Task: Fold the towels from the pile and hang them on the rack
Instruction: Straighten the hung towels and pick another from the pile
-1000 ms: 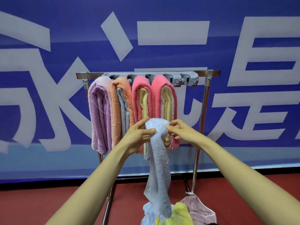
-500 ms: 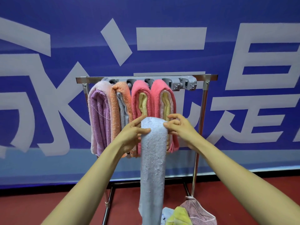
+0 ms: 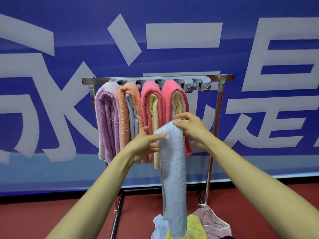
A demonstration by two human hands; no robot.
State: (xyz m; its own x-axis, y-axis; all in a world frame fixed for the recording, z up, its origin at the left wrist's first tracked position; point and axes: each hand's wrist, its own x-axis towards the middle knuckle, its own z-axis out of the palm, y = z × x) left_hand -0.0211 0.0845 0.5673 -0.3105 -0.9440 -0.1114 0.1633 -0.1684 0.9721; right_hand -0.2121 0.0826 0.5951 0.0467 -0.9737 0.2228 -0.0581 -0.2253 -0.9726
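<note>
Long folded light-blue towel [image 3: 173,171] before four-towelled rack [image 3: 221,78], above floor pile [image 3: 195,227].

both arms reach forward; right hand [image 3: 191,128] pinched shut, left hand [image 3: 146,144] lower, its grip loosely curled.

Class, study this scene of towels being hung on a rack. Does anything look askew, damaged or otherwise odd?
A loose pale thread trails across the folded lilac towel at the left end of the metal rack, hinting at a snag. The remaining towels lie in a crumpled heap on the red floor, not stacked. Nothing else stands out.
</note>
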